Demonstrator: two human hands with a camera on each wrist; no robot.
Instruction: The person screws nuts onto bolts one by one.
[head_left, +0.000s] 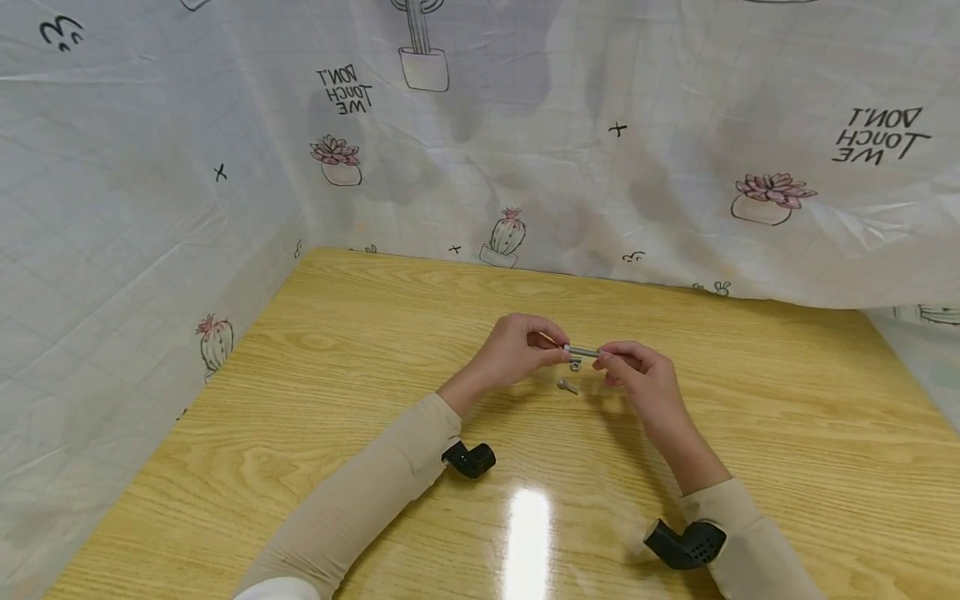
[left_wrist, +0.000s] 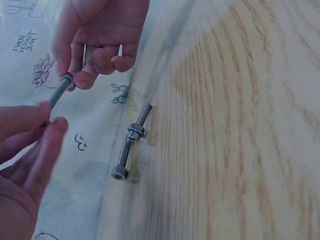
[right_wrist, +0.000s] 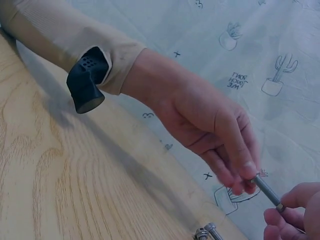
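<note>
A metal bolt (head_left: 583,352) spans the gap between both hands above the table. My left hand (head_left: 517,350) pinches its left end between thumb and fingers. At the other end, the thumb and fingertips of my right hand (head_left: 647,387) pinch the bolt near a small nut-like ring (right_wrist: 280,207). Below the hands, a socket-head bolt (left_wrist: 123,159) lies on the table. Close beside it is a second threaded piece (left_wrist: 144,114) with a ring or nut (left_wrist: 136,129) on it; whether the two pieces touch, I cannot tell.
The wooden table (head_left: 360,333) meets a printed cloth (head_left: 570,167) along its back and left side. A black wrist camera mount (head_left: 470,460) sits on the left sleeve, and another mount (head_left: 686,544) on the right. Light glares off the table front.
</note>
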